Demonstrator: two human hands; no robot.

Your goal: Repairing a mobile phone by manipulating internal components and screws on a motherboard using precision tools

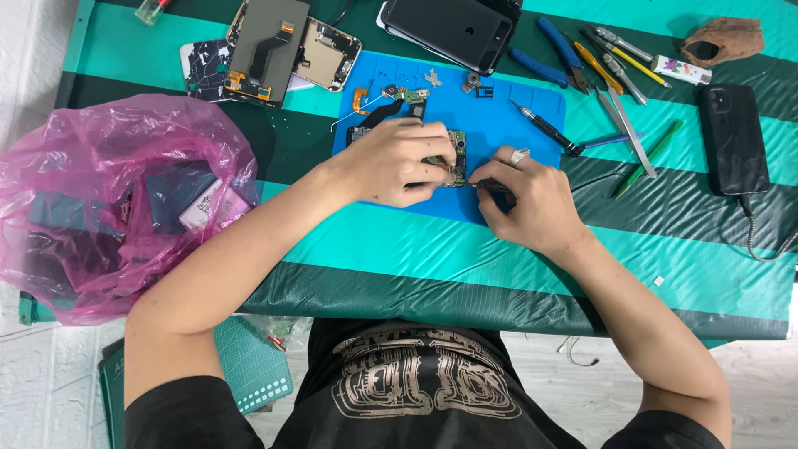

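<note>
You are sitting at a table (532, 274) covered in a cloth of teal and dark green stripes. White brick-patterned wall is showing at your left (21, 50), pale wood-look flooring (748, 374) is lying below, and even, bright light is falling across everything.

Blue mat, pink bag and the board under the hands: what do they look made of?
Blue mat: likely silicone or rubber, matte with moulded edges. Pink bag: thin plastic film, translucent, crinkled, glossy. Board: green circuit laminate with metal parts, held by the left hand as the right hand works on it.
</note>
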